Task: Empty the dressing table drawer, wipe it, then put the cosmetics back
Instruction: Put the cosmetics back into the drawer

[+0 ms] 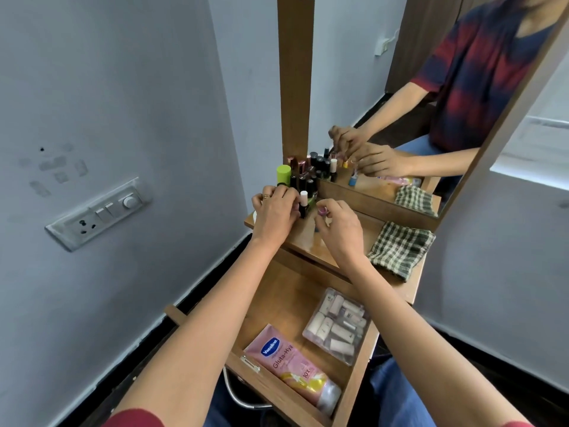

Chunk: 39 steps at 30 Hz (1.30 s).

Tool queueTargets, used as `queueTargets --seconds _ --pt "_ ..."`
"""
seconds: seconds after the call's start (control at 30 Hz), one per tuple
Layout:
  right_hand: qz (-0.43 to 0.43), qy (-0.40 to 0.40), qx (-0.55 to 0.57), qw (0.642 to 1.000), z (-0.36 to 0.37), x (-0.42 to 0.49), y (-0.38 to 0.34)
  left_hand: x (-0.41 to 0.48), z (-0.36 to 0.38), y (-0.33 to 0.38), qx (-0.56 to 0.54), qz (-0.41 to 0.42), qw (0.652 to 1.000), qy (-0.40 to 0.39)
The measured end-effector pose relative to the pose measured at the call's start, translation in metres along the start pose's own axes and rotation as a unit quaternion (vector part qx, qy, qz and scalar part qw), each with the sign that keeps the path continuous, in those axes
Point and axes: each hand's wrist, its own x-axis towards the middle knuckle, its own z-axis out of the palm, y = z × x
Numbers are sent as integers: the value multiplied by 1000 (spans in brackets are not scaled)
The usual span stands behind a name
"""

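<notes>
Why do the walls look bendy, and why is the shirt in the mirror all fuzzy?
Head view: the wide-angle lens bows straight lines, so the mirror frame and the wall edges lean outward near the picture's borders; the mirror reflection of the shirt is soft and smeared, while the Vaseline tube in the drawer reads sharp; the light is even, with no hard shadows and little glare.

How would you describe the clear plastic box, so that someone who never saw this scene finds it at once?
Look in the open wooden drawer below the tabletop. Two things lie inside; the clear plastic box is on the right side, farther back than the pink Vaseline tube. It is see-through and packed with small pale tubes, while its neighbour is one pink tube.
</notes>
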Motion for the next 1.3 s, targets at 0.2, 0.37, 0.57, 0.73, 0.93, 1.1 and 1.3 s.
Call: queueTargets --seconds 0.2,0.37,0.57,0.73,0.93,1.1,1.3 --pt "24 -22 28 999 1 -3 2 -5 -2 6 -9 12 1000 3" --pt "21 -40 26 999 1 -4 2 -9 -18 8 -85 -23 996 25" --pt "22 7 122 992 -4 -30 -6 -46 -51 -9 -197 -89 975 46" --pt "15 -28 222 975 4 -94 -32 -101 -63 -47 -218 -122 967 57" --pt "-37 -281 194 939 43 -138 -58 -150 -56 -84 -284 -244 922 100" --pt "-65 -388 163 905 73 -150 -76 -166 -51 -104 -338 -328 873 127" --pt "-25 -413 165 895 91 -152 -86 -175 -43 -118 -388 -356 842 122"
